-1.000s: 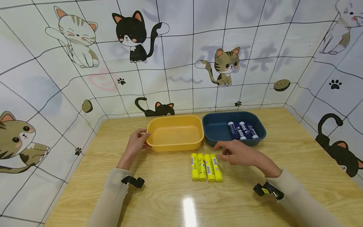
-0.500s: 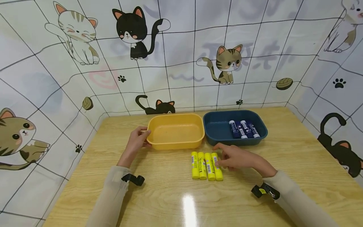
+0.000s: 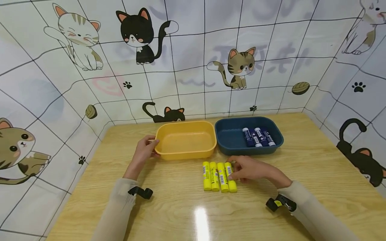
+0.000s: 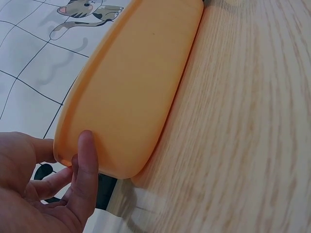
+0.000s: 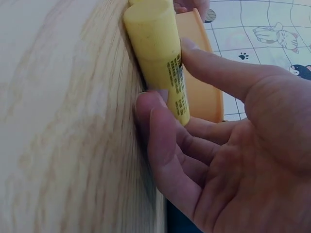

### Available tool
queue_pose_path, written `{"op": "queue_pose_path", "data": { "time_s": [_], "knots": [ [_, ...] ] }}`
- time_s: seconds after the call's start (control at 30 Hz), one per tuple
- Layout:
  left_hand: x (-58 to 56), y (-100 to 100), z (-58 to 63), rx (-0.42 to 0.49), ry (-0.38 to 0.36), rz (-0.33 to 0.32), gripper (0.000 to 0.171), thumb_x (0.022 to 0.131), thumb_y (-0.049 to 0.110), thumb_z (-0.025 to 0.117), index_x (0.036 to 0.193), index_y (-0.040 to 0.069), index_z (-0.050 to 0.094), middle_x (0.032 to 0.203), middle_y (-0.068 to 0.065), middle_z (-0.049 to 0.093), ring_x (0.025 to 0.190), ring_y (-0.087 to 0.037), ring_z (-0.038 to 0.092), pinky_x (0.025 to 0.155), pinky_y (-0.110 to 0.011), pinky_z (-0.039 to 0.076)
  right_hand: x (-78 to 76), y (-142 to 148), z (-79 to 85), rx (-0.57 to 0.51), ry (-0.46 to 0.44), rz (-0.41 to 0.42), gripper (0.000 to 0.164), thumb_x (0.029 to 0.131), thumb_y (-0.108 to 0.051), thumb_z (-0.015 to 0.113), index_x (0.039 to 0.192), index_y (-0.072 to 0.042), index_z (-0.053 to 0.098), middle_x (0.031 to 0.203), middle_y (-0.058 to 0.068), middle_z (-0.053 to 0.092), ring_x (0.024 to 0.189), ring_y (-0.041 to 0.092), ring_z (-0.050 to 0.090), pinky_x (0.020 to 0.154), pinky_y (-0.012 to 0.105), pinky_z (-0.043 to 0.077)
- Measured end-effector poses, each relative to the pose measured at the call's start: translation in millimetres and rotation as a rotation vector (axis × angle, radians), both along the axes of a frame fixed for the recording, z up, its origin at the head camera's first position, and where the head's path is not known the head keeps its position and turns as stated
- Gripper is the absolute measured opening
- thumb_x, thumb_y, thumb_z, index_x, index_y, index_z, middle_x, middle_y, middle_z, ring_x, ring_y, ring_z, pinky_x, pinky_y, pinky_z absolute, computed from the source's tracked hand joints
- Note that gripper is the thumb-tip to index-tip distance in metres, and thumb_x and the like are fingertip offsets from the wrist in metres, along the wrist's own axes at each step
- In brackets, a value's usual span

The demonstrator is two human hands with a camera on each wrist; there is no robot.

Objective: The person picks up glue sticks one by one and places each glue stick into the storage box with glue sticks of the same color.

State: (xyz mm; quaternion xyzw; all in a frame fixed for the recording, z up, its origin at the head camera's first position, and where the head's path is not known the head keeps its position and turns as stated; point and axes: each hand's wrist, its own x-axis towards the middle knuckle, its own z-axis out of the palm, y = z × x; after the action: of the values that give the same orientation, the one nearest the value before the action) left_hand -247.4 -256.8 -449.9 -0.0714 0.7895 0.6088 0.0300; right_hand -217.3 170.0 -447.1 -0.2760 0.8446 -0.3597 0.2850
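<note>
My left hand [image 3: 142, 150] holds the left end of an empty yellow plastic bin [image 3: 187, 155]. In the left wrist view the thumb [image 4: 87, 160] lies over the rim and the fingers are outside. Several yellow glue sticks [image 3: 214, 177] lie side by side on the table in front of the bins. My right hand [image 3: 251, 168] is at the rightmost yellow glue stick [image 5: 155, 48], with thumb and fingers pinching it from either side. That stick still lies in line with the others.
A dark blue bin [image 3: 230, 137] stands against the yellow bin's right side. Inside it, toward the right, lie several navy glue sticks [image 3: 255, 138] with white ends. Behind the wooden table [image 3: 169, 201] hangs a cat-printed cloth [image 3: 193, 53].
My right hand has come down and slightly left, from hovering beside the rightmost yellow glue stick to pinching it. The left hand keeps its place on the yellow bin.
</note>
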Motion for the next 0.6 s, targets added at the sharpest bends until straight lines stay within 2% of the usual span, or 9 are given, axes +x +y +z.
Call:
{"op": "queue_pose_path", "data": {
  "time_s": [0.1,0.27,0.37,0.47,0.6],
  "knots": [
    [6.9,2.3,9.6,-0.005,-0.017,-0.004,0.048,0.108,0.02,0.055,0.149,-0.003,0.045,0.124,-0.031,0.055,0.071,-0.016,0.069,0.081,-0.048,0.067,-0.7,-1.5,-1.8,-0.019,-0.003,0.003,0.061,0.092,-0.026,0.078,0.137,0.005,0.051,0.072,0.004,0.064,0.057,0.017,0.059,0.049,0.022,0.049],
    [16.8,8.5,24.9,-0.003,-0.013,-0.024,0.048,0.108,0.017,0.054,0.148,-0.008,0.044,0.12,-0.031,0.055,0.072,-0.016,0.069,0.081,-0.049,0.067,-0.9,-1.0,-1.9,-0.046,0.002,0.012,0.055,0.091,-0.025,0.08,0.13,0.002,0.053,0.073,0.005,0.065,0.057,0.019,0.059,0.05,0.023,0.049],
    [18.6,9.1,27.3,-0.003,-0.014,-0.022,0.048,0.108,0.016,0.055,0.148,-0.008,0.044,0.121,-0.032,0.054,0.071,-0.015,0.069,0.082,-0.049,0.066,-0.2,-0.6,0.8,-0.055,0.006,0.01,0.053,0.09,-0.023,0.082,0.127,0.001,0.053,0.074,0.005,0.066,0.057,0.02,0.06,0.05,0.025,0.052],
    [19.8,9.5,29.3,-0.005,-0.019,-0.019,0.047,0.108,0.016,0.055,0.148,-0.007,0.045,0.121,-0.032,0.054,0.071,-0.016,0.069,0.084,-0.05,0.066,0.4,0.2,3.7,-0.051,-0.01,-0.006,0.053,0.089,-0.021,0.083,0.126,0.0,0.052,0.077,0.005,0.067,0.059,0.021,0.064,0.055,0.031,0.06],
    [18.6,9.2,27.8,-0.003,-0.009,-0.025,0.048,0.108,0.016,0.055,0.148,-0.008,0.044,0.118,-0.03,0.055,0.071,-0.015,0.069,0.079,-0.047,0.067,1.2,1.8,6.8,-0.068,-0.052,-0.023,0.054,0.087,-0.016,0.083,0.127,0.0,0.051,0.083,0.008,0.066,0.067,0.023,0.066,0.063,0.038,0.066]
  ]
}}
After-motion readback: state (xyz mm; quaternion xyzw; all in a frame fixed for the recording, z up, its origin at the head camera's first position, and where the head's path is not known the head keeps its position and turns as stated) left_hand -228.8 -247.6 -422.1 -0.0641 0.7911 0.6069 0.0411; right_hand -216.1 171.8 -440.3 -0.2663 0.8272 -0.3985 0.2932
